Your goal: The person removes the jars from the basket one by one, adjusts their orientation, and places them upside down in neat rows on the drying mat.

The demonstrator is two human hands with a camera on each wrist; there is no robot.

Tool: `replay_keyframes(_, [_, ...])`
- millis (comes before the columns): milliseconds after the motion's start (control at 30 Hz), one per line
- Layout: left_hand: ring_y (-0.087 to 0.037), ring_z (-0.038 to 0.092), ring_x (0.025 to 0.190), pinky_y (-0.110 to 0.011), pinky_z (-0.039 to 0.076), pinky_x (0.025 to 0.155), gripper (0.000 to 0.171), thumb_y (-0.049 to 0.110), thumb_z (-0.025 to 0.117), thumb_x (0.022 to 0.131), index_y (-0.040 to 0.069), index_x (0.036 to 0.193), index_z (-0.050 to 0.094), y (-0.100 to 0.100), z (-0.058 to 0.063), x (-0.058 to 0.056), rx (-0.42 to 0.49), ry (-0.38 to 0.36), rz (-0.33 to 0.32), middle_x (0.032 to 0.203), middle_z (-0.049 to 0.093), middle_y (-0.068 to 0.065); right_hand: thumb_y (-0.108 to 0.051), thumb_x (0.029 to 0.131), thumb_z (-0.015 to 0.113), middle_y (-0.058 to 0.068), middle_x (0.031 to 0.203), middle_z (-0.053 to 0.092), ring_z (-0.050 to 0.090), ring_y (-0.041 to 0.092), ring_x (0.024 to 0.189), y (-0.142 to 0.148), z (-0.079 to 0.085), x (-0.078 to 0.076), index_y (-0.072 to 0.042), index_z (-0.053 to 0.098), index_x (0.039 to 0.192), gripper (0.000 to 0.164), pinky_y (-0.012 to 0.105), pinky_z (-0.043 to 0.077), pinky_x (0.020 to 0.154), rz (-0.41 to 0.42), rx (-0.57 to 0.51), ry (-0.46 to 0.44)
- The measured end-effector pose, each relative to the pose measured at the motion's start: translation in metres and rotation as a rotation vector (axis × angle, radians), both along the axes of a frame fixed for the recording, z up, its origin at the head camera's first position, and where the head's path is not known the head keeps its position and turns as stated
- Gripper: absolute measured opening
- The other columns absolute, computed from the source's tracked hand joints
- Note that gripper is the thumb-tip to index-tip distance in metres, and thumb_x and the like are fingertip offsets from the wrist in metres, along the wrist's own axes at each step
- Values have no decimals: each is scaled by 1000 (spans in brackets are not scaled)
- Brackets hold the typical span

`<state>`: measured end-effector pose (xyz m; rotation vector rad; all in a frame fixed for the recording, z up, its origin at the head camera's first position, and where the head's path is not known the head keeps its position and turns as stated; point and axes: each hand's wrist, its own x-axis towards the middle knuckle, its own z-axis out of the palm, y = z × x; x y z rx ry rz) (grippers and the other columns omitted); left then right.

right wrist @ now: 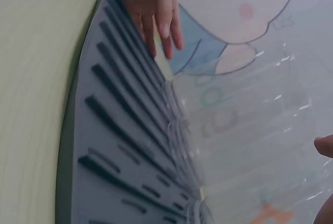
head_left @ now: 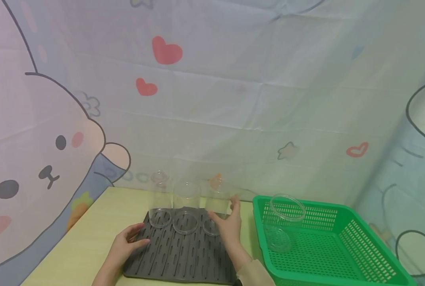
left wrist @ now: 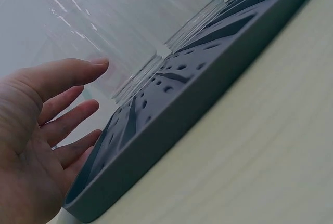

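Three tall clear plastic cups stand rim down in a row across the back of a dark grey ridged drying mat: a left cup (head_left: 160, 202), a middle cup (head_left: 186, 206) and a right cup (head_left: 217, 202). My right hand (head_left: 230, 226) holds the right cup, thumb across its near side and fingers round its right side. By the mat's left edge, my left hand (head_left: 124, 242) is held with fingers apart and nothing in them. In the left wrist view that hand (left wrist: 47, 115) is beside the cups' bases, at the corner of the drying mat (left wrist: 171, 109).
A green plastic basket (head_left: 344, 212) stands on the right of the pale yellow table (head_left: 91, 226). Inside its left end, another clear cup (head_left: 282, 226) stands rim up, leaning slightly. A printed cloth (head_left: 216, 107) hangs behind the table.
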<state>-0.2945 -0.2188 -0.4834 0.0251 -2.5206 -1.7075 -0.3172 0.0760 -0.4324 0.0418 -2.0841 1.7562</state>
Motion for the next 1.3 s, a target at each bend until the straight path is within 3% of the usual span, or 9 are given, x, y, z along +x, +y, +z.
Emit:
replay_keyframes(200, [-46,37,138,-57,35,113,67,13,74,87,-9,141,41,0,1,1,-6,-9,-5,146,43,-30,-26,79,82,21,162,14,14,43,148,-4,20,16,-5,0,157,115,67,23,114,33,-73,74])
replay_keyframes(367, [-47,37,138,-57,36,113,67,13,74,87,-9,141,41,1,0,2,-4,-1,-6,145,44,-30,-33,78,83,17,163,15,16,39,149,-1,44,32,-6,2,157,117,65,20,116,46,-89,168])
replay_keyframes(733, [-46,38,138,-56,34,114,68,12,75,86,-9,141,42,2,1,0,-13,-15,8,146,43,-30,-7,82,76,6,162,19,17,28,149,35,96,64,-15,5,158,105,59,18,119,85,-158,276])
replay_keyframes(900, [-46,38,137,-56,35,114,67,11,75,86,-9,141,43,3,0,-1,-20,-7,5,145,44,-30,-1,83,74,-3,161,20,18,18,149,61,108,71,-19,5,158,103,52,19,121,69,-127,264])
replay_keyframes(1100, [-46,38,137,-57,34,113,67,11,75,85,-9,140,43,3,-1,-1,-37,2,-5,145,45,-30,-6,85,75,-8,162,19,17,14,149,91,111,66,-22,5,158,102,48,19,121,27,-25,225])
replay_keyframes(1300, [-47,37,137,-58,33,113,66,12,76,85,-9,140,44,2,-1,-1,-51,7,-3,145,45,-30,-18,85,78,-7,163,14,9,17,152,121,109,56,-21,1,158,107,54,18,121,-25,126,125])
